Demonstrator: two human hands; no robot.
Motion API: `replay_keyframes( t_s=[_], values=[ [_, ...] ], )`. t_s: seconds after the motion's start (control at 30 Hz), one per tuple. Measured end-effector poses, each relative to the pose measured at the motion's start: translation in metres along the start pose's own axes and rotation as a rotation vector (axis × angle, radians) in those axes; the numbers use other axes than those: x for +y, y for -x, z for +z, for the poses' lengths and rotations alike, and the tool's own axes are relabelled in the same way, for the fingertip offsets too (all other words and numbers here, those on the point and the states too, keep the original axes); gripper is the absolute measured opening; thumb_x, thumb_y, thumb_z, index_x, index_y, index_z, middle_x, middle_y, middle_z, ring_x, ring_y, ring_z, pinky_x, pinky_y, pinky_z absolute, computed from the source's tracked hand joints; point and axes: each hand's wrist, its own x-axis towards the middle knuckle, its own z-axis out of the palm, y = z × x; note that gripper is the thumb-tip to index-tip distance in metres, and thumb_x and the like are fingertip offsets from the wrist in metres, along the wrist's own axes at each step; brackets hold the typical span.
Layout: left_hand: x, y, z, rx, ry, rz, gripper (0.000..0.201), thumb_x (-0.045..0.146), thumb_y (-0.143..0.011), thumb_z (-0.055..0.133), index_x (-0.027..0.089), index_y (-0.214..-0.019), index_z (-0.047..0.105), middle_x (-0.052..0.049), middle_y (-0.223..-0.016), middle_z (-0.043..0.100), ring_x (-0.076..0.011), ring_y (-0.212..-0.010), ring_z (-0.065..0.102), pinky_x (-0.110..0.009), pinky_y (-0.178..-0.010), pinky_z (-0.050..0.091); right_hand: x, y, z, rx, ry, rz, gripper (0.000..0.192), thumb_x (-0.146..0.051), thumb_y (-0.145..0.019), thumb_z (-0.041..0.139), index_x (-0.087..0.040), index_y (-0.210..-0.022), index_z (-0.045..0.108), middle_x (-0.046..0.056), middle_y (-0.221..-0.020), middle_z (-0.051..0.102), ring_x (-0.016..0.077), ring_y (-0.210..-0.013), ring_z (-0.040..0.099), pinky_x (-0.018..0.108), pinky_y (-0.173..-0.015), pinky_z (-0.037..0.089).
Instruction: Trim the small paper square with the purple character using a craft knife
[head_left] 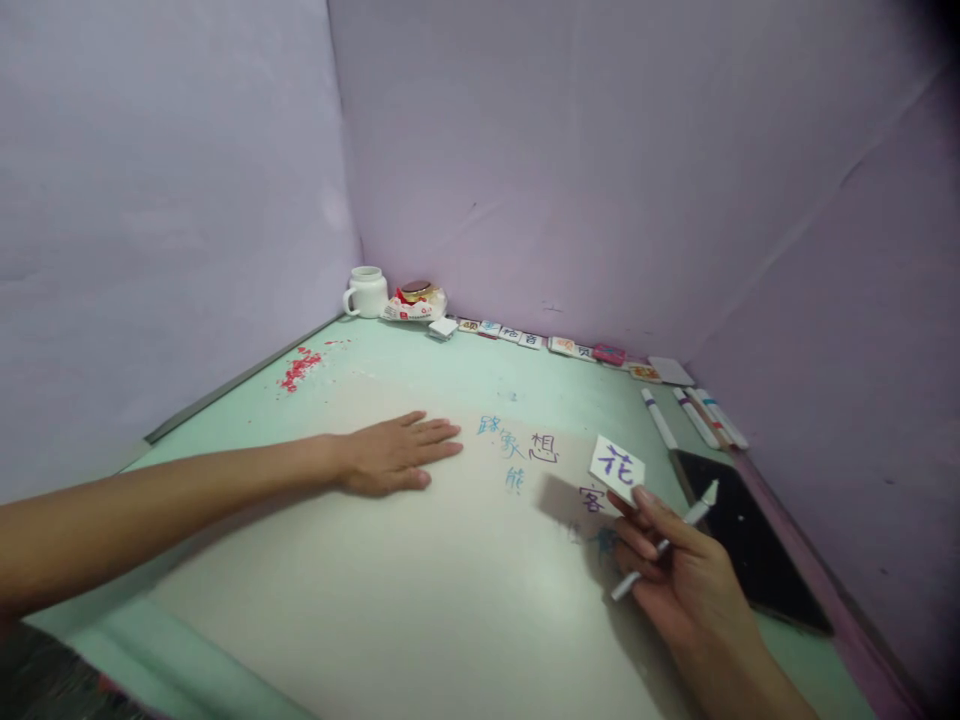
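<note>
My left hand (397, 452) lies flat, fingers together, palm down on a large white sheet (420, 590) spread over the green table (375, 365). My right hand (679, 570) holds up a small white card (616, 468) with a purple character on it, pinched at its lower corner. The same hand also grips a white marker pen (664, 545) across its fingers. Several characters (525, 452) in blue and purple ink are written on the sheet between my two hands.
A black tablet (750, 540) lies at the right edge. Several markers (694, 415) lie beyond it. A row of character cards (555, 345) lines the back wall, with a white mug (366, 292) and a packet (414, 303) in the corner. Red crumbs (300, 368) lie at left.
</note>
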Motion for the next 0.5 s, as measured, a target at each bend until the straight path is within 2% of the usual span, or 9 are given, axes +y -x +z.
replay_keyframes(
  t_s=[0.1, 0.2, 0.3, 0.4, 0.5],
  values=[
    [-0.03, -0.008, -0.012, 0.042, -0.038, -0.033, 0.059, 0.047, -0.099, 0.029, 0.022, -0.152, 0.021, -0.005, -0.16, 0.012, -0.0205, -0.148, 0.006, -0.044, -0.119, -0.001, 0.002, 0.001, 0.001, 0.024, -0.019, 0.022, 0.025, -0.021, -0.053, 0.084, -0.014, -0.063, 0.062, 0.001, -0.062, 0.066, -0.0001, -0.036, 0.034, 0.009, -0.026, 0.022],
    [-0.029, -0.033, -0.02, 0.172, -0.07, -0.127, 0.061, 0.042, -0.097, 0.035, 0.018, -0.151, 0.023, -0.008, -0.16, 0.008, -0.0236, -0.148, 0.001, -0.049, -0.118, -0.007, 0.002, 0.001, 0.003, 0.035, -0.03, 0.026, 0.026, -0.021, -0.051, 0.085, -0.014, -0.064, 0.063, 0.001, -0.063, 0.066, -0.0008, -0.036, 0.033, 0.008, -0.026, 0.022],
    [0.01, -0.07, -0.014, 0.326, -0.059, -0.272, 0.064, 0.036, -0.099, 0.028, 0.005, -0.152, 0.009, -0.017, -0.159, -0.008, -0.0301, -0.146, -0.012, -0.056, -0.115, -0.009, -0.001, 0.001, 0.005, 0.053, -0.035, 0.022, 0.029, -0.022, -0.047, 0.086, -0.015, -0.063, 0.063, 0.0, -0.062, 0.066, -0.0008, -0.036, 0.032, 0.008, -0.026, 0.024],
    [0.074, -0.112, 0.002, 0.328, -0.001, -0.29, 0.067, 0.044, -0.101, 0.024, 0.001, -0.151, 0.013, -0.021, -0.158, 0.001, -0.0334, -0.147, 0.0, -0.055, -0.117, 0.01, -0.008, 0.002, 0.004, 0.086, -0.056, -0.005, 0.036, -0.022, -0.039, 0.088, -0.015, -0.064, 0.064, -0.003, -0.059, 0.064, -0.0016, -0.037, 0.033, 0.008, -0.027, 0.027],
    [0.128, -0.143, 0.014, 0.253, 0.036, -0.174, 0.065, 0.047, -0.1, 0.026, 0.005, -0.15, 0.024, -0.018, -0.158, 0.015, -0.0305, -0.147, 0.012, -0.05, -0.119, 0.016, -0.014, 0.001, -0.001, 0.133, -0.097, -0.018, 0.037, -0.019, -0.037, 0.088, -0.016, -0.065, 0.064, -0.005, -0.058, 0.06, -0.0014, -0.038, 0.034, 0.008, -0.029, 0.033]
  ],
)
